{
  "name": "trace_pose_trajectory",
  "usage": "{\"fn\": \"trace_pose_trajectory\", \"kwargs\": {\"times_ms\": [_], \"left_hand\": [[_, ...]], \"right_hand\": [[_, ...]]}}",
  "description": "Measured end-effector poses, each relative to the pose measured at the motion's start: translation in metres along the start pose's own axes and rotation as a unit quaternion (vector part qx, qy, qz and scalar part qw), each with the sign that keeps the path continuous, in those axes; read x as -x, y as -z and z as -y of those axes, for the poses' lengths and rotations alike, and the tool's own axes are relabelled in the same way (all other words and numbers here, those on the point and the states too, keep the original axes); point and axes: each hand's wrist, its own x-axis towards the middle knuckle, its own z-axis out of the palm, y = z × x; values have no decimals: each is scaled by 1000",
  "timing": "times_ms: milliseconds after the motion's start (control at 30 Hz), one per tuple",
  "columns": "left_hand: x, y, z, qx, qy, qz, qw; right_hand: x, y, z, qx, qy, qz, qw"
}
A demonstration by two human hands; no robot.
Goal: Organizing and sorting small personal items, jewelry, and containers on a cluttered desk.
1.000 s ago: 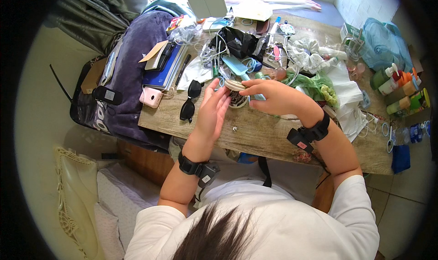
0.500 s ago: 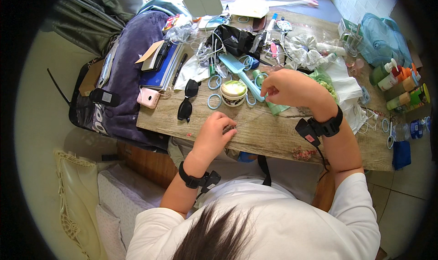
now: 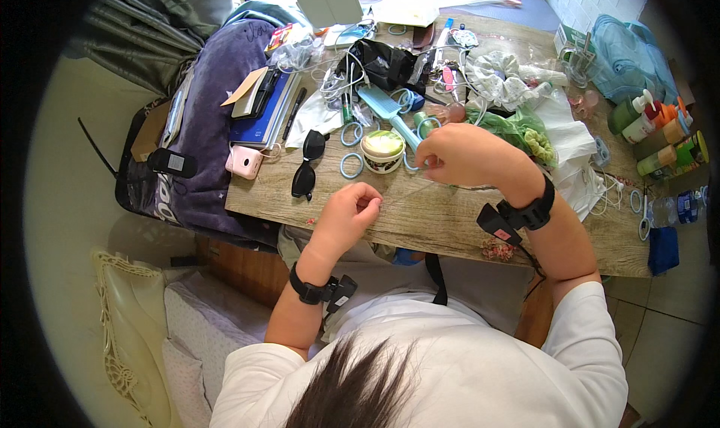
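Note:
Over the front of the wooden table (image 3: 442, 218), my left hand (image 3: 346, 216) is closed in a pinch, thumb against curled fingers. To the right and farther from me, my right hand (image 3: 469, 154) bends down at the wrist, its fingers also pinched together. A faint thin line, possibly thread, seems to run between the two hands, too fine to be sure of. Just beyond them stands a round tub (image 3: 382, 152) with a yellow-green top. A light blue comb (image 3: 390, 113) lies behind the tub, its handle reaching toward my right fingertips.
Black sunglasses (image 3: 307, 165), a pink case (image 3: 244, 161) and a blue notebook (image 3: 262, 124) lie at the left. Small reddish bits (image 3: 498, 249) are scattered near the front edge. A green plastic bag (image 3: 517, 132) and several bottles (image 3: 637, 117) crowd the right side.
My right hand has come slightly left and down, closer to the left one. My left fingers have curled in more tightly, and the left hand has moved a little left.

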Motion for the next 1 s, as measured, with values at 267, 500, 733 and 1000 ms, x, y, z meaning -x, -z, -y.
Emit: {"fn": "trace_pose_trajectory", "kwargs": {"times_ms": [267, 500, 733, 1000], "left_hand": [[-8, 11, -4, 398, 33, 78, 914], [-3, 20, -22, 509, -12, 39, 860], [1, 17, -18, 545, -37, 21, 837], [2, 13, -20, 541, -30, 25, 840]], "right_hand": [[-8, -16, 15, -170, 67, -7, 983], [-5, -6, 23, -230, 71, 74, 968], [4, 20, 22, -319, 67, 8, 945], [5, 24, 15, -424, 60, -52, 902]]}}
